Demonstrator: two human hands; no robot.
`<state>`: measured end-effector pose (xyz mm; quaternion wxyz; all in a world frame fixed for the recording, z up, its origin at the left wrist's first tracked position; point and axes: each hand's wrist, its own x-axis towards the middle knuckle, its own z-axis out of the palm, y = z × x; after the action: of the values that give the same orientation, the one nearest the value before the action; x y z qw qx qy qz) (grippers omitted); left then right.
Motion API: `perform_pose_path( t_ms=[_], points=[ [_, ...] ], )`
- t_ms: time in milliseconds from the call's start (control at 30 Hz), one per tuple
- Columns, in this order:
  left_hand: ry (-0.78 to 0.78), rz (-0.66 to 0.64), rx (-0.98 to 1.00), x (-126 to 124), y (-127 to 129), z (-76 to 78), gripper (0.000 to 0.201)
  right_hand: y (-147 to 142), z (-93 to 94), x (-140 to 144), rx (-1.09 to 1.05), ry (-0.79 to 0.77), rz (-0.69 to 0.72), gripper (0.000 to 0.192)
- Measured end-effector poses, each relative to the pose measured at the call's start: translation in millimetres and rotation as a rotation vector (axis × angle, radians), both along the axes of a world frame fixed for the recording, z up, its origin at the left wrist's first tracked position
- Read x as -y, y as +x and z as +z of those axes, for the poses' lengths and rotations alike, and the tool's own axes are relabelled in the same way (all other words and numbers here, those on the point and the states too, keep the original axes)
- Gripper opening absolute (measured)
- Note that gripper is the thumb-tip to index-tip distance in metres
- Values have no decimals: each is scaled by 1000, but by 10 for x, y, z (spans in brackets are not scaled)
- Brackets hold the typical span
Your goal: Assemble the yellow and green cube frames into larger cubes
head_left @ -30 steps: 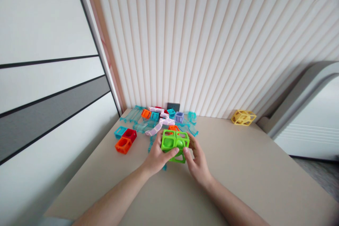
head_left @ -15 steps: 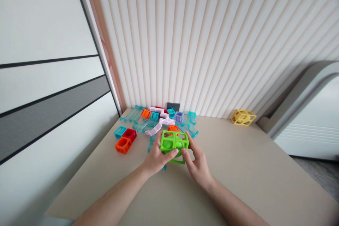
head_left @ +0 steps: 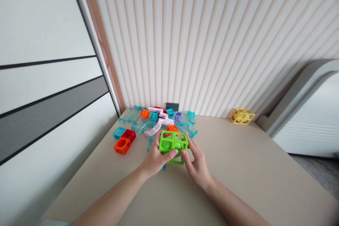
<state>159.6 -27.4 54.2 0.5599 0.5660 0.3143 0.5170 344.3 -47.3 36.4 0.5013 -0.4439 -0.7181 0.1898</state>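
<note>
Centrally, above beige table (head_left: pixel 238 169): green block assembly (head_left: pixel 172 146), held off the surface between both hands. Left hand (head_left: pixel 156 158) closed on its left side, thumb across the front face. Right hand (head_left: pixel 196 164) at its right side, fingers curled, thumb and fingertips touching the lower right edge; firm grip or mere contact hard to tell. Just behind: heap of loose pieces (head_left: pixel 161 122), teal, orange, lilac and pink. Left of heap: orange cube (head_left: pixel 121 146) touching red cube (head_left: pixel 128 135). Well apart, far right by the wall: yellow cube (head_left: pixel 242 116).
</note>
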Motion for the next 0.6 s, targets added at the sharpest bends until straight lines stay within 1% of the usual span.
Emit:
perform_pose_path(
  t_ms=[167,233,300,433,533,600],
  points=[
    [-16,-4,-24,-36,-18,-14,53,-10,-8,-14,-31,-23,-15,58],
    [-47,-5,-30,-37,-23,-12,58,-18,-9,-30,-75,-58,-28,58],
    [-102,-13,-30,-32,-26,-20,59,-28,-3,-50,-148,-105,-36,57],
    [-226,-57,78,-40,-14,-96,58,-41,37,-84,-299,-213,-9,57],
    [-243,-39,149,-70,13,-151,58,-46,73,-93,-343,-260,7,56],
    [-240,-37,190,-84,35,-149,54,-47,86,-92,-339,-272,9,54]
  ],
)
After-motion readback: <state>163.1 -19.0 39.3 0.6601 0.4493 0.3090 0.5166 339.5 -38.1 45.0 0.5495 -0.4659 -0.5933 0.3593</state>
